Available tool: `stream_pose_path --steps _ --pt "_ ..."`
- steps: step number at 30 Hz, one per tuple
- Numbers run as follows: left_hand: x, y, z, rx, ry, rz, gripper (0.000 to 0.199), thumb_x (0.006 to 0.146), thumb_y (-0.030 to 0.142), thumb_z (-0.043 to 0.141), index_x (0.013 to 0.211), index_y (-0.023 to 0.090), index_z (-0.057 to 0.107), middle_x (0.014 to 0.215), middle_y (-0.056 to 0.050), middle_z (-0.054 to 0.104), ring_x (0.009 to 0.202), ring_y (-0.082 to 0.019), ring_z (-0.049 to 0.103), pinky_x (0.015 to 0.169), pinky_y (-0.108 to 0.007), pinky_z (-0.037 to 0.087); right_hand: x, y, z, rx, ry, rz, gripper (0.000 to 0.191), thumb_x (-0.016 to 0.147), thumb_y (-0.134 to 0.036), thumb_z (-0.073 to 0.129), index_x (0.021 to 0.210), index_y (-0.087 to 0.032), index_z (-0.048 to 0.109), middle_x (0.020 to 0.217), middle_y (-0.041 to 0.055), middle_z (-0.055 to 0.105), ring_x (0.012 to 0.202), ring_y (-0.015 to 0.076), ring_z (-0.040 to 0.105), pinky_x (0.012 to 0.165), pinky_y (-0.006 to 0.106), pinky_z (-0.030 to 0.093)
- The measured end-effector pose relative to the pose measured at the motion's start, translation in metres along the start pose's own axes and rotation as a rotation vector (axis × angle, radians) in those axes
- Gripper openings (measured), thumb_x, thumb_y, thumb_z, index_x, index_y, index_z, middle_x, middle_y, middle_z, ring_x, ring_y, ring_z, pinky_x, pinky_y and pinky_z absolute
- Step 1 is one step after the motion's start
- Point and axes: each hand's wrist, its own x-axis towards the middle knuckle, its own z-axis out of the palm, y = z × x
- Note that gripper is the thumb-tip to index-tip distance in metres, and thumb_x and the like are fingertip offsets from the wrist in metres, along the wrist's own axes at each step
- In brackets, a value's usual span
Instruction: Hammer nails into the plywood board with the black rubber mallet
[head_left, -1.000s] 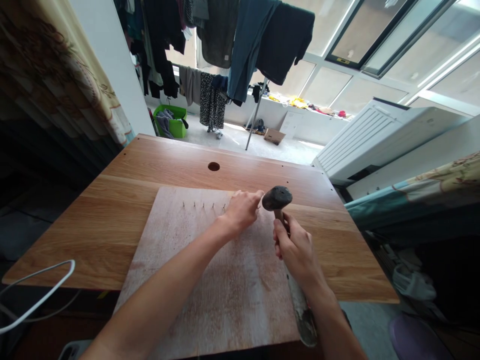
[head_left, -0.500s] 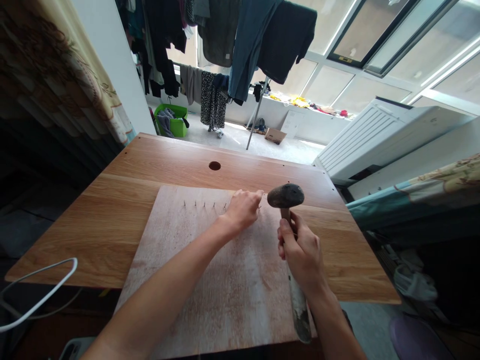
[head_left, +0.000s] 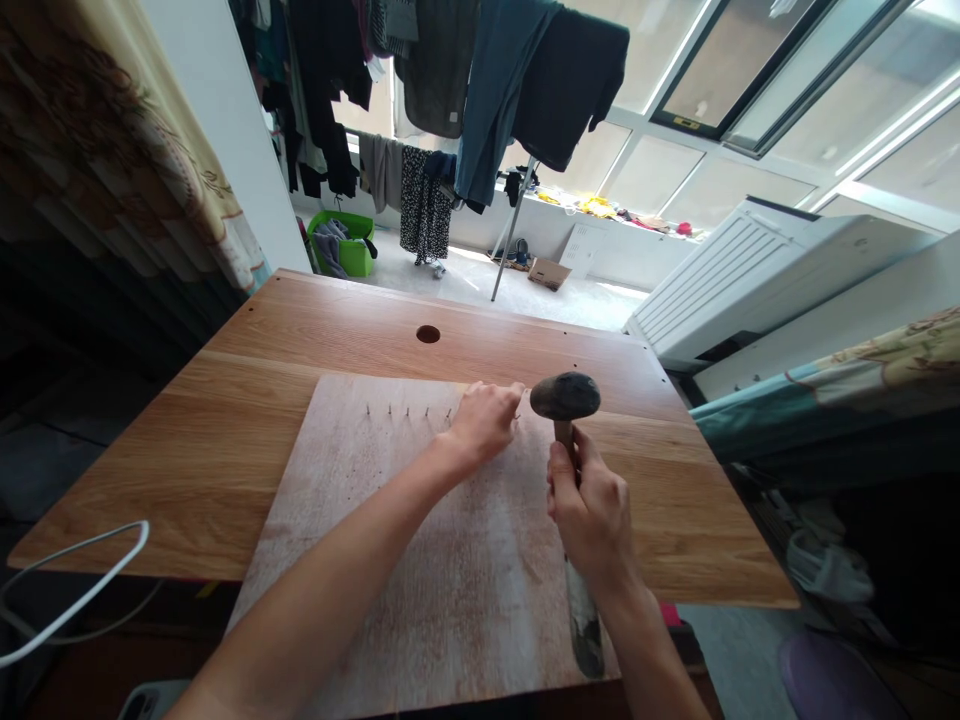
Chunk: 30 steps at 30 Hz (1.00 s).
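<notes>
A plywood board point(head_left: 442, 560) lies on the wooden tabletop, with a row of several upright nails point(head_left: 407, 412) near its far edge. At the right end of that row my left hand point(head_left: 484, 420) rests low over the board. Its fingers are pinched on what looks like a nail, mostly hidden by the hand. My right hand point(head_left: 592, 505) is wrapped round the upper handle of a hammer point(head_left: 566, 396). The dark hammer head is raised just right of my left fingertips, apart from them, and the worn handle points down toward the board's near edge.
The wooden tabletop point(head_left: 187, 440) has a round hole near its far edge. A white cable point(head_left: 112, 575) loops at the left. Beyond are hanging clothes point(head_left: 480, 100), a green basket point(head_left: 352, 255) and a cardboard box point(head_left: 549, 273). Curtains hang on both sides.
My right hand and the hammer have shifted slightly left and down, bringing the head a little nearer to my left fingers. My left hand stays in place on the board.
</notes>
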Motion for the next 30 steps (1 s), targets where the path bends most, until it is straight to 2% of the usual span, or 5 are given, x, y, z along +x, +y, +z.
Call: stream_pose_path --steps 11,17,20,24,30 --pt "0.001 -0.002 -0.006 -0.010 -0.058 0.007 0.030 0.093 0.016 0.059 0.122 0.019 0.067 0.100 -0.008 0.079 0.101 -0.028 0.073 0.093 -0.039 0.053 -0.027 0.015 0.004 0.527 -0.107 0.271 0.044 0.084 -0.065 0.061 0.082 -0.023 0.050 0.056 -0.0064 0.051 0.037 0.0097 0.042 0.037 0.021 0.035" --pt "0.000 -0.009 -0.020 -0.061 -0.091 0.133 0.067 0.088 0.031 0.078 0.145 0.013 0.050 0.135 -0.015 0.066 0.118 -0.030 0.068 0.099 -0.038 0.053 -0.053 0.030 0.018 0.734 -0.118 0.385 0.047 0.079 -0.062 0.071 0.096 -0.022 0.053 0.063 -0.0055 0.057 0.044 0.0107 0.046 0.039 0.020 0.038" --pt "-0.014 -0.021 -0.037 -0.119 -0.010 0.246 0.061 0.091 0.033 0.075 0.144 0.014 0.051 0.137 -0.015 0.062 0.121 -0.029 0.065 0.103 -0.040 0.052 -0.057 0.037 0.019 0.742 -0.114 0.395 0.049 0.080 -0.061 0.075 0.101 -0.022 0.057 0.070 -0.0034 0.063 0.048 0.0130 0.053 0.043 0.023 0.044" --pt "-0.065 -0.047 -0.061 -0.177 0.125 0.306 0.031 0.100 0.028 0.061 0.130 0.019 0.062 0.124 -0.009 0.068 0.112 -0.025 0.068 0.099 -0.040 0.054 -0.061 0.049 0.014 0.634 -0.099 0.378 0.069 0.071 -0.059 0.086 0.120 -0.018 0.061 0.090 0.0049 0.074 0.076 0.0249 0.072 0.061 0.029 0.057" --pt "-0.201 -0.084 -0.059 -0.120 0.366 0.108 0.023 0.102 0.025 0.053 0.123 0.026 0.063 0.119 -0.004 0.069 0.113 -0.021 0.067 0.098 -0.035 0.055 -0.084 0.067 0.007 0.330 -0.071 0.242 0.085 0.079 -0.070 0.072 0.140 -0.014 0.053 0.120 0.0156 0.070 0.093 0.0286 0.073 0.078 0.039 0.062"
